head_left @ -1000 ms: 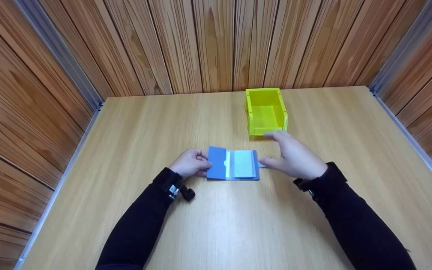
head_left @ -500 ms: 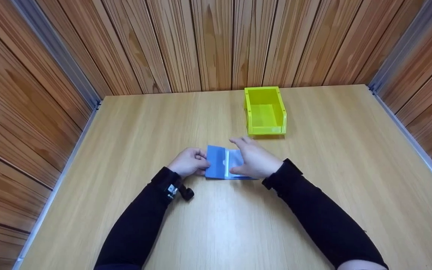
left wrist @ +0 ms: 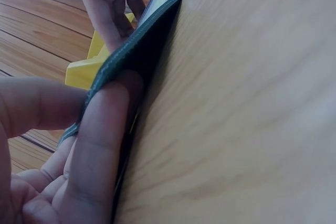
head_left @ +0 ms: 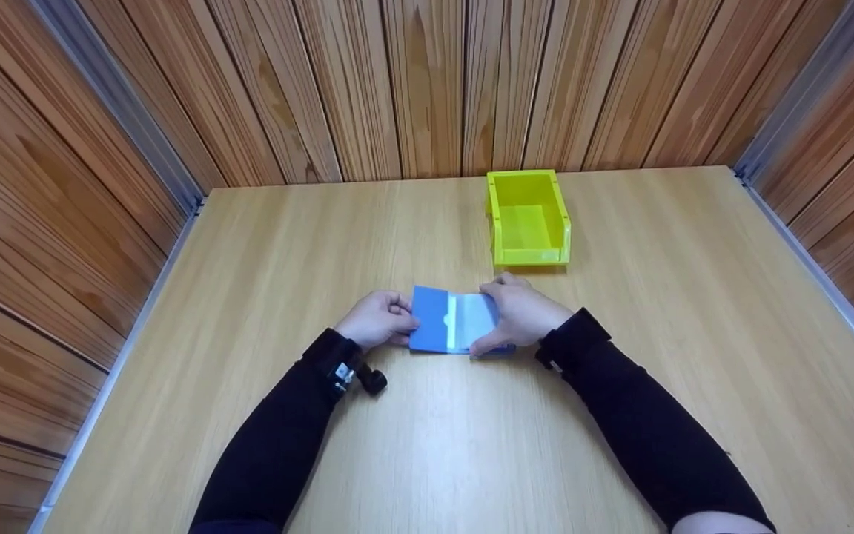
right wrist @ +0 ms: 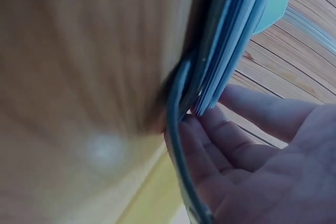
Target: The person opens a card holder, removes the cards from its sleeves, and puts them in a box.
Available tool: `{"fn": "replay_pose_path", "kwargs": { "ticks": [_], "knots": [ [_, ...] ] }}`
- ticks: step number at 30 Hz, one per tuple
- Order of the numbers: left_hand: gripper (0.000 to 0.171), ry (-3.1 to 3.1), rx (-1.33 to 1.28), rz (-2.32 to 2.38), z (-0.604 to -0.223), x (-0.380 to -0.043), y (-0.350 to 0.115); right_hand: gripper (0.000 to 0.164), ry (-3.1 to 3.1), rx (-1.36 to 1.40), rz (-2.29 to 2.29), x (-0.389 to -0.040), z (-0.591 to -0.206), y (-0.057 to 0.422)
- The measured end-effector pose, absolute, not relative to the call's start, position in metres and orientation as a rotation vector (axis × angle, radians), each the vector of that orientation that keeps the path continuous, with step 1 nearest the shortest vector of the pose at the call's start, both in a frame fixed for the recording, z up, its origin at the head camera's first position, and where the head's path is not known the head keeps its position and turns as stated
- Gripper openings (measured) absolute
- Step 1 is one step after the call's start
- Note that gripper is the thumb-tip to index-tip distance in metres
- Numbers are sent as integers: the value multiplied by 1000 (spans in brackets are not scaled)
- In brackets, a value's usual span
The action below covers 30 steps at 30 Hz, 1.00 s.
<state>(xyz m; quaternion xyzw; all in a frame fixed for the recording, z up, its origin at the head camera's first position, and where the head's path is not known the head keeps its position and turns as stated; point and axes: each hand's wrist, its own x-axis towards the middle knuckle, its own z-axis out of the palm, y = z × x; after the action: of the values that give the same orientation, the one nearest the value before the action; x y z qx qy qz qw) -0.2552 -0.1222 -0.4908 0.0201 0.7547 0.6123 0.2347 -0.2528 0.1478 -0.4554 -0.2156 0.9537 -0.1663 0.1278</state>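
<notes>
A blue card holder [head_left: 429,320] lies spread open on the table, a white strip down its middle and clear plastic sleeves [head_left: 473,315] on its right half. My left hand [head_left: 376,320] pinches the left cover between thumb and fingers. In the left wrist view that cover [left wrist: 139,40] is tilted up off the wood. At the other side my right hand [head_left: 527,313] holds the right half, thumb by the near edge and fingers by the far edge. A closing strap [right wrist: 177,129] sticks out beside these fingers in the right wrist view. The palm hides the right end from above.
A yellow open-front bin [head_left: 529,222] stands on the wooden table [head_left: 427,445], behind the card holder and slightly right. Wood-plank walls [head_left: 427,89] rise at the back and both sides.
My right hand has come in leftward from beside the strap, passed over the sleeves and settled around the right half. The left hand keeps its pinch on the cover.
</notes>
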Motion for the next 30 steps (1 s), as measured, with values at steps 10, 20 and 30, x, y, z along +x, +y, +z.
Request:
{"fn": "replay_pose_path", "kwargs": {
  "ticks": [10, 20, 30],
  "knots": [
    [22, 2068, 76, 1682, -491, -256, -121, 105, 2785, -611, -531, -251, -456, 148],
    [21, 2063, 66, 1689, -490, -256, -122, 97, 2798, -632, -568, -252, -454, 147],
    [23, 2064, 73, 1688, -489, -255, -122, 95, 2808, -648, -585, -253, -456, 149]
  ]
}}
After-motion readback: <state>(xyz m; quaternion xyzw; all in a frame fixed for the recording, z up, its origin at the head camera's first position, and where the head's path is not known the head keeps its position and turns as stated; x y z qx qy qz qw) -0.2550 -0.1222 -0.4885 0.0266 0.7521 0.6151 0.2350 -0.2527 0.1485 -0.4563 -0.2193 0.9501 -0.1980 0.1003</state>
